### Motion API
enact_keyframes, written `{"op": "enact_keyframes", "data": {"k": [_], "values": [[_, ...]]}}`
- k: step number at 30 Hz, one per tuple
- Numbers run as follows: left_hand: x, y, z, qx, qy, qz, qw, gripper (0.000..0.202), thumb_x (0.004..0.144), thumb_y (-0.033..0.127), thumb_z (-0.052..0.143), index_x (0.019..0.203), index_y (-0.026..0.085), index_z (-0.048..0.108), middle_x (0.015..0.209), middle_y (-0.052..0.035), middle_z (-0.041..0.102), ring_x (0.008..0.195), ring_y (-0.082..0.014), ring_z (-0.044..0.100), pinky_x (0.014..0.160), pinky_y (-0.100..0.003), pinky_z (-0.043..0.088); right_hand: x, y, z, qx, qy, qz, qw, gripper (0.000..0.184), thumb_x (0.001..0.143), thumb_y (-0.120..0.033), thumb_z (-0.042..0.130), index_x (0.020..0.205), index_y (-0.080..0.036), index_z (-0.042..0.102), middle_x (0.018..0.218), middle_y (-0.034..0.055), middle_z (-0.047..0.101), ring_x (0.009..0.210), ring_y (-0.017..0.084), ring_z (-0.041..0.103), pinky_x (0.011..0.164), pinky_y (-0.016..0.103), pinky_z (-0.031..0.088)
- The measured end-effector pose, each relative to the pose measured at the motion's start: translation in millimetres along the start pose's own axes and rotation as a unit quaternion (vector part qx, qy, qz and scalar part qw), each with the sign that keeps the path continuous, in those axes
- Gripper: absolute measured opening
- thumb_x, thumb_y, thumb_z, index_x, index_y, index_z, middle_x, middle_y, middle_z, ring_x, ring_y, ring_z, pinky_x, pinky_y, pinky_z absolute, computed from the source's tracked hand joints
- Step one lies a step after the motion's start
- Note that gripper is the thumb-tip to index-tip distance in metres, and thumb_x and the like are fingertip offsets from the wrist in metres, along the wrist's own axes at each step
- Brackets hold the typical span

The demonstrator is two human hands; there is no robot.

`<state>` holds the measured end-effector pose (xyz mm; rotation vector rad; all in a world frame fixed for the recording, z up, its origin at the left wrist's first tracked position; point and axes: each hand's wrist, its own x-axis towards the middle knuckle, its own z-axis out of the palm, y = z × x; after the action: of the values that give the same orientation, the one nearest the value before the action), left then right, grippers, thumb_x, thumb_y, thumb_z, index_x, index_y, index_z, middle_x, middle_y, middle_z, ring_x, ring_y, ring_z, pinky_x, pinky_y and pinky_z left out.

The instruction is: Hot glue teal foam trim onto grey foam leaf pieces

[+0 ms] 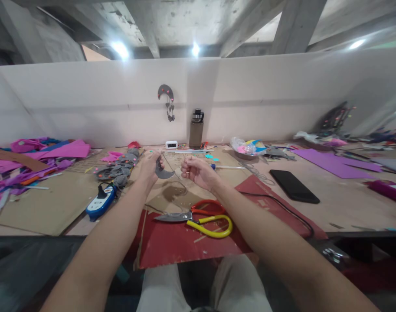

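Note:
My left hand is closed on a grey felt crescent moon, held by its upper part above the table. Just to the right, my right hand is pinched shut; whatever sits between its fingertips is too small to make out. A thin grey cord hangs and loops below the two hands. Under them, scissors with one red and one yellow handle lie on a red cardboard sheet, blades pointing left.
Grey felt pieces and a blue-white power strip lie left. A bottle and small white clock stand behind. Rightward are a screwdriver, black phone and purple felt. A crescent ornament hangs on the wall.

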<state>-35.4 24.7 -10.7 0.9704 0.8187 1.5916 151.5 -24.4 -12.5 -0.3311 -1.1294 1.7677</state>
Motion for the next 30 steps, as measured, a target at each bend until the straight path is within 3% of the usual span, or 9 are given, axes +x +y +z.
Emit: {"op": "enact_keyframes", "data": {"k": [7, 16, 23, 30], "values": [[-2.6, 3.4, 2.8, -0.003, 0.002, 0.010, 1.000, 0.022, 0.064, 0.025, 0.069, 0.069, 0.016, 0.050, 0.053, 0.0060, 0.048, 0.041, -0.0047, 0.043, 0.038, -0.016, 0.035, 0.7, -1.5, 5.0, -0.013, -0.019, -0.022, 0.999, 0.016, 0.066, -0.004, 0.055, 0.071, -0.018, 0.048, 0.066, -0.0031, 0.048, 0.061, 0.009, 0.049, 0.061, 0.022, 0.042], [-2.5, 2.6, 3.4, -0.002, 0.001, 0.009, 1.000, 0.022, 0.064, 0.027, 0.069, 0.067, 0.017, 0.049, 0.053, 0.0060, 0.048, 0.040, -0.0047, 0.042, 0.037, -0.016, 0.035, -2.4, -4.1, 5.8, 0.052, -0.030, 0.015, 0.998, 0.010, 0.073, -0.011, 0.052, 0.071, -0.018, 0.045, 0.068, -0.0032, 0.043, 0.065, 0.010, 0.050, 0.065, 0.025, 0.046], [-7.4, 2.8, 7.9, -0.020, -0.005, -0.004, 1.000, 0.019, 0.065, 0.024, 0.068, 0.068, 0.016, 0.051, 0.055, 0.0063, 0.047, 0.042, -0.0048, 0.043, 0.038, -0.016, 0.037, 0.4, -1.7, 6.2, 0.034, 0.005, 0.015, 0.999, 0.019, 0.070, -0.002, 0.052, 0.071, -0.019, 0.043, 0.066, -0.0037, 0.044, 0.063, 0.009, 0.049, 0.062, 0.022, 0.045], [-7.4, 2.1, 7.7, -0.020, -0.007, 0.007, 1.000, 0.019, 0.065, 0.024, 0.069, 0.068, 0.016, 0.051, 0.055, 0.0062, 0.046, 0.043, -0.0046, 0.043, 0.038, -0.016, 0.037, -0.7, -2.0, 4.4, 0.049, 0.005, 0.007, 0.999, 0.013, 0.073, -0.011, 0.056, 0.072, -0.018, 0.046, 0.067, -0.0035, 0.047, 0.064, 0.009, 0.051, 0.065, 0.025, 0.048]]}}
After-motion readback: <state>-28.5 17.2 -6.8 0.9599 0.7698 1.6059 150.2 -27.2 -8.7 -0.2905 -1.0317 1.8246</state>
